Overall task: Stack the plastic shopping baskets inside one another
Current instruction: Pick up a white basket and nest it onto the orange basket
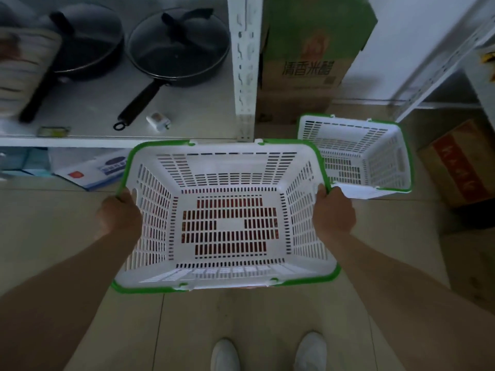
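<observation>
A white slotted plastic basket (227, 180) with a green rim and folded green handles hangs in the air in front of me, mouth up. My left hand (120, 215) grips its left wall and my right hand (333, 212) grips its right wall. Something reddish shows through the slots of its bottom. A second basket (359, 153) of the same kind sits on the floor behind and to the right, tilted slightly, empty, partly hidden by the held basket's right corner.
A white metal shelf (245, 76) on the left carries two black pans with lids (176, 46). A green and brown carton (308, 65) stands behind the floor basket. An orange-printed carton (460, 167) lies at the right. Beige tiled floor (267, 330) and my white shoes are below.
</observation>
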The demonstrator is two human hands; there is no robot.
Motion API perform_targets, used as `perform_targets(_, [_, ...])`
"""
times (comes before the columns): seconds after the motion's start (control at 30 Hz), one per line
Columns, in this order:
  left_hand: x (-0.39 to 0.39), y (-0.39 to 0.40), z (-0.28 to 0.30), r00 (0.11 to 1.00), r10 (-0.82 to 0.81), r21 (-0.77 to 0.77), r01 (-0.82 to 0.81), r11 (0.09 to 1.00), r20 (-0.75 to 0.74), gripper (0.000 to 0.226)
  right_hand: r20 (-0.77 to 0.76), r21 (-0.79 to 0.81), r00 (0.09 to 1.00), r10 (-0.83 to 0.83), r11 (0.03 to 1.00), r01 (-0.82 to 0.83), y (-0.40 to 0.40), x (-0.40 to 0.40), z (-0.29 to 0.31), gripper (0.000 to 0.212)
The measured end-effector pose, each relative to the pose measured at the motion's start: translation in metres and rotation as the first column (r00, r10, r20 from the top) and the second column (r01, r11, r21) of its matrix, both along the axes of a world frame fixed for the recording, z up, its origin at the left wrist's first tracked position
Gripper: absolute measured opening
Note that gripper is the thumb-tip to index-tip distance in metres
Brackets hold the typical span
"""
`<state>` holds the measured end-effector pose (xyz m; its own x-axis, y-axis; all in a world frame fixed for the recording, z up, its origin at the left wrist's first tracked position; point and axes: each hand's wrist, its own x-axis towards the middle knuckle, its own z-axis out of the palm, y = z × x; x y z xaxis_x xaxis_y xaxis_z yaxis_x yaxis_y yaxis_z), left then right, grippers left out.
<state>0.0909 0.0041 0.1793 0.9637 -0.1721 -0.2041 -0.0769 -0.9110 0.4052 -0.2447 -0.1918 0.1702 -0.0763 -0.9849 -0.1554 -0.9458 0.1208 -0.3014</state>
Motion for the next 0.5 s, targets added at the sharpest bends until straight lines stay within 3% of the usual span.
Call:
perform_targets(0.33, [0.031, 0.019, -0.064, 0.996, -0.002, 0.073, 0.009, 0.997, -0.091, 0.057, -0.013, 0.117, 1.0, -0.017, 0.993, 0.018, 0.018, 0.028, -0.055, 0.048])
perform_targets(0.5, [0.042, 0.026, -0.109, 0.993, 0.02, 0.034, -0.016, 0.999, -0.119, 0.057, -0.003, 0.203, 0.999, -0.032, 0.979, 0.032, 0.021, 0.032, -0.09, 0.044])
